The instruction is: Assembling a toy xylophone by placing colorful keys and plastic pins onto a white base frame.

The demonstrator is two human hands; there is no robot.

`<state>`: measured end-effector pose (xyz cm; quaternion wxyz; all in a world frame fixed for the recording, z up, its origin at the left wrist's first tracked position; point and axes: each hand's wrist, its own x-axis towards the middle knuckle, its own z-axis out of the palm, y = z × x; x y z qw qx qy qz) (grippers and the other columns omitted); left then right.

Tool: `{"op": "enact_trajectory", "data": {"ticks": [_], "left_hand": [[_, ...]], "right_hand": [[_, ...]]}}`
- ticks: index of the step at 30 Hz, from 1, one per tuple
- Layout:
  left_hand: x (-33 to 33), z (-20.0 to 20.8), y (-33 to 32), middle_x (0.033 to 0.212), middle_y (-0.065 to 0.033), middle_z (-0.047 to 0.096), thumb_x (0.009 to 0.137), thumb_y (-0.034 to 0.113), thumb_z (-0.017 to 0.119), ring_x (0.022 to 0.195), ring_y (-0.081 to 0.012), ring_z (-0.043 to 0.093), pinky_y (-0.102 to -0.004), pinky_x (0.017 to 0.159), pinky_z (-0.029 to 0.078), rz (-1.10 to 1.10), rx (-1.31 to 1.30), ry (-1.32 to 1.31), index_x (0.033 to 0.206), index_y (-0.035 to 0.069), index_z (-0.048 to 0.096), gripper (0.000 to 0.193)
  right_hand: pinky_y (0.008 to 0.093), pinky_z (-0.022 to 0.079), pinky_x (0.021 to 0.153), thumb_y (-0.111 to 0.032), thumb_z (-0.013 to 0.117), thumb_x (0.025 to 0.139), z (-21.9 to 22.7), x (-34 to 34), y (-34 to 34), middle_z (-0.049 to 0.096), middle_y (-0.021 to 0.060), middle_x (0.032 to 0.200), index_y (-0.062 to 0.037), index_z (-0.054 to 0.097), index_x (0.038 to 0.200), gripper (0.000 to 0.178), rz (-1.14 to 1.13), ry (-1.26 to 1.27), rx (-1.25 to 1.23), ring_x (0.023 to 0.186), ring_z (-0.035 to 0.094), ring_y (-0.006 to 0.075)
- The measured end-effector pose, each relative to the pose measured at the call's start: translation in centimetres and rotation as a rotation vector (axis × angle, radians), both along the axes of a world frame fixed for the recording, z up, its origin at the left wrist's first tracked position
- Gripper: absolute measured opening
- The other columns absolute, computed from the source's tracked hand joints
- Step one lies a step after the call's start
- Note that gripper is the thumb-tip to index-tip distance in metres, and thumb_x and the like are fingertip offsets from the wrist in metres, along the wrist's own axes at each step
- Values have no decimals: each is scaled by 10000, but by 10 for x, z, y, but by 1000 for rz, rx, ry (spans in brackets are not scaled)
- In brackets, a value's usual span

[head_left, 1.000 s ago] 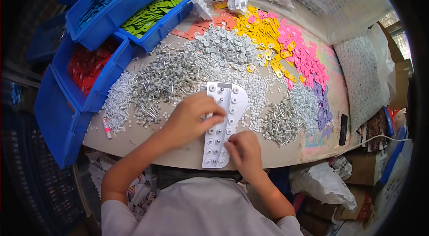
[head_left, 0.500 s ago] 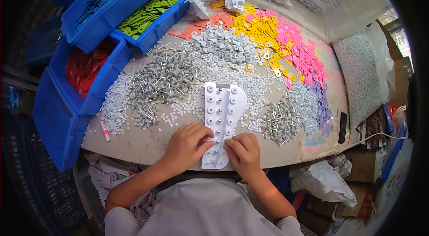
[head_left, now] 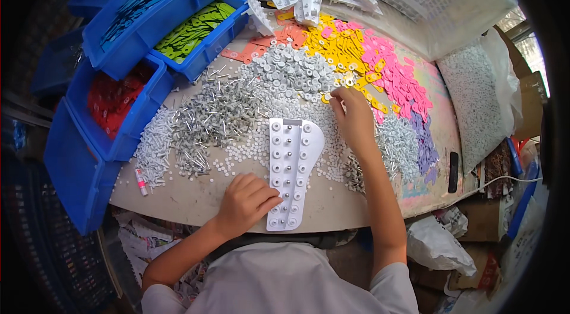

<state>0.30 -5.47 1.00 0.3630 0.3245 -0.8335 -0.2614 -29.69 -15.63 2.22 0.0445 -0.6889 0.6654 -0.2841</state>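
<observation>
White tray (head_left: 309, 153), centre: seemingly steadied by curled left hand (head_left: 244, 202). Caps (head_left: 295, 70), upper centre: flanked by right hand (head_left: 355, 117). Both grips indiscernible.

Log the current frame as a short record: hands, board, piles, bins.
left hand: at lower left edge of white board; grip unclear
right hand: between yellow pieces and pale round caps; contents hidden
white board: round white parts in outer columns, metal heads between
other piles: metal pins, pink pieces, purple pieces
blue bins: blue, green, red pieces
</observation>
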Motion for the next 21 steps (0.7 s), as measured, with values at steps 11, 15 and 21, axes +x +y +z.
{"op": "enact_trajectory", "data": {"ticks": [11, 15, 21], "left_hand": [[-15, 35, -62, 898, -86, 701, 879, 120, 765, 874, -278, 651, -423, 796, 490, 162, -59, -7, 940, 46, 737, 99], [-36, 16, -139, 929, -99, 705, 891, 102, 727, 921, -301, 662, -432, 834, 506, 119, -106, -11, 981, 59, 741, 101], [-76, -23, -197, 950, -72, 635, 841, 113, 746, 1011, -273, 622, -414, 872, 496, -8, -214, -221, 911, 82, 730, 79]], "right_hand": [[400, 513, 777, -70, 701, 917, -3, 13, 8, 696, 138, 935, -19, 632, 986, 110, -90, -19, 90, 889, 664, 286], [344, 468, 745, -46, 713, 901, 30, 44, 73, 699, 79, 920, -17, 660, 1006, 121, -19, -381, 32, 869, 632, 189], [349, 484, 852, 8, 711, 863, 38, 72, 152, 680, 97, 981, -26, 666, 976, 126, 175, -419, 160, 933, 629, 245]]}}
